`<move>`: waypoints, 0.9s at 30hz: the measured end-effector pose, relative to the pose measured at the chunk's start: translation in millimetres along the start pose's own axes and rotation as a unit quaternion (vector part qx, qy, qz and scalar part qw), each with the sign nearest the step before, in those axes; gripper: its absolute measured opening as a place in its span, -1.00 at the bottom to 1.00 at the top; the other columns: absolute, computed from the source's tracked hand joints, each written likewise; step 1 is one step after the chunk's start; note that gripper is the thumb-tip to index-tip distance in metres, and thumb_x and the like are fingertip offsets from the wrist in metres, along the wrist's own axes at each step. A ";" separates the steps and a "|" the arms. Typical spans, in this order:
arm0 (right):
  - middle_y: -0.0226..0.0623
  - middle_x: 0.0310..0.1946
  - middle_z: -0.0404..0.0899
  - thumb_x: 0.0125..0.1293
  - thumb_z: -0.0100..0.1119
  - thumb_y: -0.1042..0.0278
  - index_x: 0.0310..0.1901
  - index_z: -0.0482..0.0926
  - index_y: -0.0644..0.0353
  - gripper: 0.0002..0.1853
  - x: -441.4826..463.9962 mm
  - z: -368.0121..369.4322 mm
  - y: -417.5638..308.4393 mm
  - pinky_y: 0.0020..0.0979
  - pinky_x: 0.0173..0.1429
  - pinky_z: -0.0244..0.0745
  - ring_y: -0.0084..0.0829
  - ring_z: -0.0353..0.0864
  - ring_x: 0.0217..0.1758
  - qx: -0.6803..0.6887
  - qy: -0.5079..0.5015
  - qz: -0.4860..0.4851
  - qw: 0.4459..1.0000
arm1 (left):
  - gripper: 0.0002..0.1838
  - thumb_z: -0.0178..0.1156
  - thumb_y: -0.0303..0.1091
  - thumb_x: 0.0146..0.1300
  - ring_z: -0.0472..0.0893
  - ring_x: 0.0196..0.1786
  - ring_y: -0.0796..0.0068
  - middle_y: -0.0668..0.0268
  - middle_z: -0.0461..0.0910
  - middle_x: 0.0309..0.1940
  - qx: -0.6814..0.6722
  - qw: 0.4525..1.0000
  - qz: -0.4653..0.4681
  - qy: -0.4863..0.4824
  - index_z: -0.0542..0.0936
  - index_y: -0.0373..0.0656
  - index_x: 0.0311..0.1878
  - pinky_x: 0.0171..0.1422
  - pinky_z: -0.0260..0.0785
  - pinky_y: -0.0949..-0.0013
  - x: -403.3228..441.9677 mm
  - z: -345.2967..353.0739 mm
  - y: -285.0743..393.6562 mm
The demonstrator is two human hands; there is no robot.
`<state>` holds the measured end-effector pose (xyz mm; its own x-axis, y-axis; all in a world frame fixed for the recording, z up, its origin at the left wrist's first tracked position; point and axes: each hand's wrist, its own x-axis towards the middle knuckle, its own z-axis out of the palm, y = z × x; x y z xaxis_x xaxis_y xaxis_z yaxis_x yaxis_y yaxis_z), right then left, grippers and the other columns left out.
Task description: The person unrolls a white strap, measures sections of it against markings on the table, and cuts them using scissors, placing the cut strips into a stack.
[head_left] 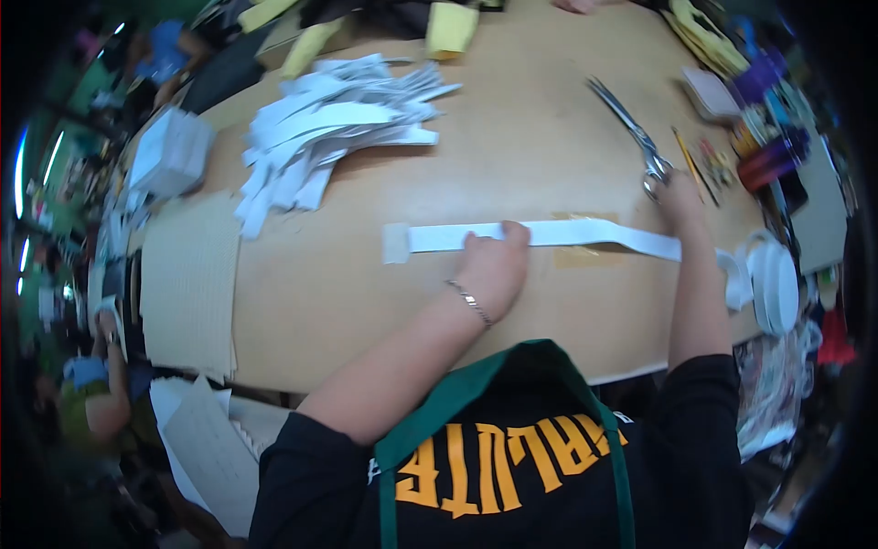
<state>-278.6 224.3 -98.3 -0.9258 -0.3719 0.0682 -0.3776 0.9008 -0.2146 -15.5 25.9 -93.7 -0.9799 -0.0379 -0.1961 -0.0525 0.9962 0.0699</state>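
Note:
A white elastic band stretches flat across the table, its left end by a piece of clear tape. My left hand presses the band down with curled fingers and thumb near its middle. To the right, the band runs beneath my right forearm towards a white roll. My right hand has its fingers closed at the handles of metal scissors, whose blades point away to the upper left. The fingers partly hide the handle loops.
A pile of cut white strips lies at the back left, beside a white box. Stacked cream sheets cover the left edge. A pencil, a purple-red bottle and a plastic container stand right. Another person sits at far left.

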 end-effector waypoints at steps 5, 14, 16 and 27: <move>0.03 -0.36 0.58 -0.02 0.19 0.29 -0.35 0.59 0.33 -0.73 22.4 -6.2 -3.4 -0.20 -0.14 0.44 -0.09 0.59 -0.26 -0.085 -0.075 -0.007 0.993 | -0.55 0.06 -0.45 0.07 0.61 -0.31 0.13 -0.02 0.33 0.04 -0.003 0.999 -0.010 -0.031 0.34 -0.31 0.09 -0.17 0.39 0.08 -0.1 -7.7 2.4; -0.44 -0.70 0.36 0.10 0.20 0.39 -0.54 0.46 0.14 -0.86 -25.5 -49.5 -9.5 -0.51 -0.60 0.25 -0.62 0.32 -0.68 0.286 -0.228 0.092 0.926 | -0.48 0.07 -0.48 0.03 0.59 -0.35 0.18 0.09 0.39 -0.14 -0.013 0.999 0.021 -0.027 0.32 -0.34 0.13 -0.29 0.40 0.16 0.6 -14.4 -0.8; -0.45 -0.65 0.40 0.13 0.25 0.25 -0.46 0.45 0.15 -0.79 -85.7 -57.2 -10.4 -0.53 -0.54 0.25 -0.59 0.39 -0.61 0.411 -0.220 0.072 0.882 | -0.46 0.07 -0.49 0.03 0.59 -0.35 0.19 0.10 0.39 -0.14 -0.007 1.000 0.024 -0.018 0.31 -0.34 0.15 -0.30 0.40 0.17 1.3 -12.7 -2.0; -0.42 -0.54 0.43 0.13 -0.07 -0.41 -0.32 0.38 0.13 -0.38 -275.5 -70.3 -31.2 -0.56 -0.37 0.32 -0.60 0.39 -0.48 0.438 -0.500 0.096 0.741 | -0.62 0.11 -0.49 0.06 0.63 -0.28 0.26 0.02 0.38 -0.01 -0.005 0.996 0.030 -0.081 0.41 -0.42 -0.02 -0.13 0.40 0.22 1.3 -31.4 0.0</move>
<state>-13.1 314.4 -41.9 -0.3183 -0.6303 -0.7081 0.3227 0.6303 -0.7061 -22.9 23.3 -63.2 -0.9372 0.0354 -0.3471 0.0020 0.9954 0.0960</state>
